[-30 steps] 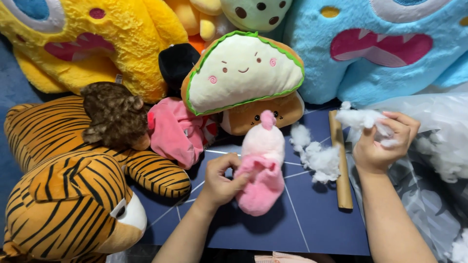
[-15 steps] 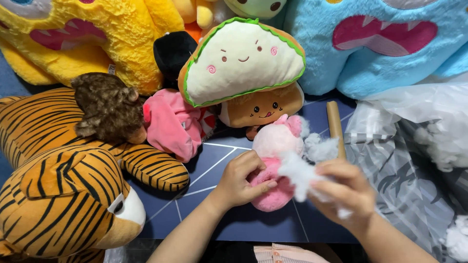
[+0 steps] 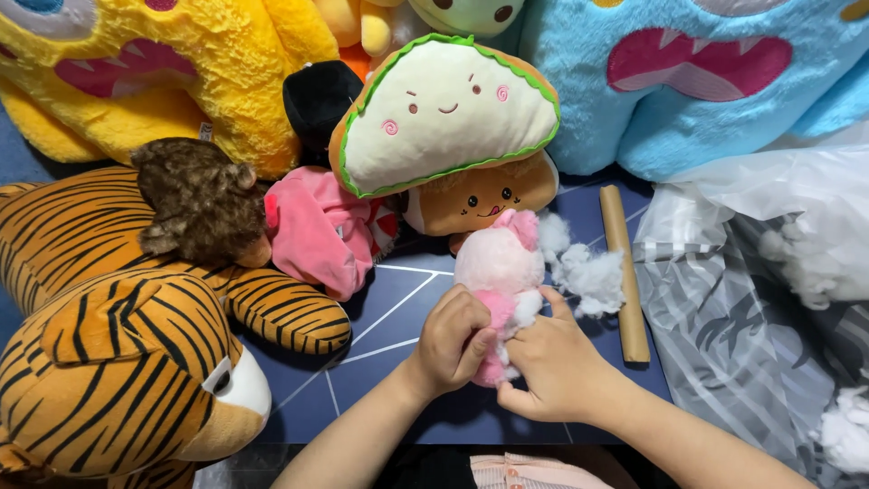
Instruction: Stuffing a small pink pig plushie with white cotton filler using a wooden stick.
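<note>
You have a small pink plush toy (image 3: 501,263) lying on the dark blue counter (image 3: 380,344), just below the brown toast-shaped plush. It is pale pink with a brighter pink tuft at its far end, which points away from you. Its near end is open, and white stuffing (image 3: 523,308) shows in the gap there. More loose white stuffing (image 3: 588,276) lies in a clump just beside the toy on its right, touching or nearly touching it, between the toy and the wooden stick.
</note>
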